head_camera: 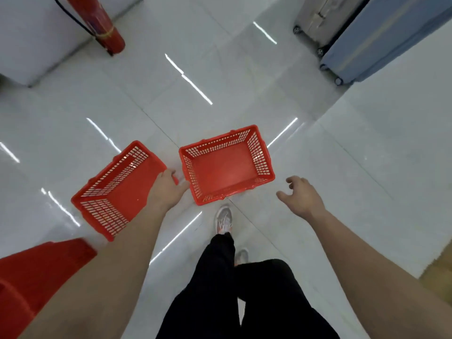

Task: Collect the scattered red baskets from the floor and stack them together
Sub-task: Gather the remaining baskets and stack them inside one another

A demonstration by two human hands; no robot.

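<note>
Two red mesh-sided baskets are in front of me. My left hand (pixel 168 189) grips the near right rim of the left basket (pixel 117 192), which hangs tilted above the white floor. The second red basket (pixel 226 165) rests upright and empty on the tiles just right of it, a small gap between them. My right hand (pixel 299 195) hovers right of that basket with its fingers spread and curled, holding nothing. More red plastic (pixel 36 272), blurred, fills the lower left corner; I cannot tell whether it is a basket.
A red fire extinguisher (pixel 97 23) stands at the back left beside a white cabinet (pixel 29 45). Two wheeled suitcases, one silver (pixel 315 20) and one blue (pixel 371 45), stand at the back right. My legs and grey shoe (pixel 223 217) are below the baskets.
</note>
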